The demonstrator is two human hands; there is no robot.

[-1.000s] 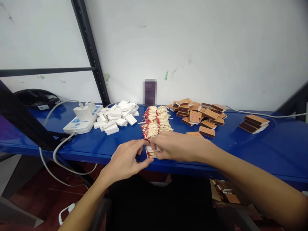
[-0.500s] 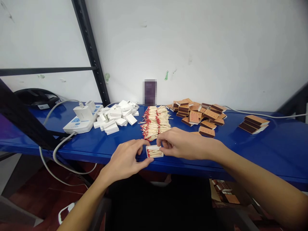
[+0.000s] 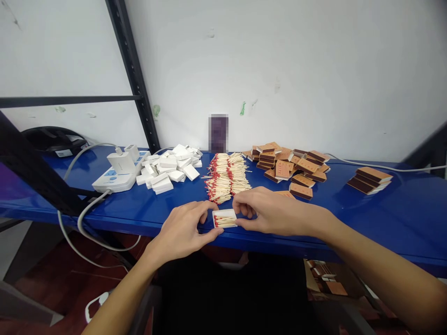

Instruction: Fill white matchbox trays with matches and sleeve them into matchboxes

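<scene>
A white matchbox tray [image 3: 223,212] lies near the blue shelf's front edge, with several red-headed matches [image 3: 226,222] in it, heads to the left. My left hand [image 3: 188,225] pinches the tray's left end, thumb at the near side and index finger at the far side. At the right end, my right hand [image 3: 265,211] has its thumb on the near corner and curled fingers by the far corner. Just behind the tray is a large heap of matches [image 3: 228,177] in two rows.
White trays [image 3: 171,165] are piled at the left, beside a power strip [image 3: 117,179] with chargers and cables. Brown matchbox sleeves [image 3: 288,165] form a heap to the right. Farther right stand a few stacked matchboxes [image 3: 369,180]. A black post [image 3: 134,70] rises at the left.
My right hand has shifted slightly right, its fingers moving from over the tray's inside to its right end. The matches in the tray show more fully. My left hand keeps its place.
</scene>
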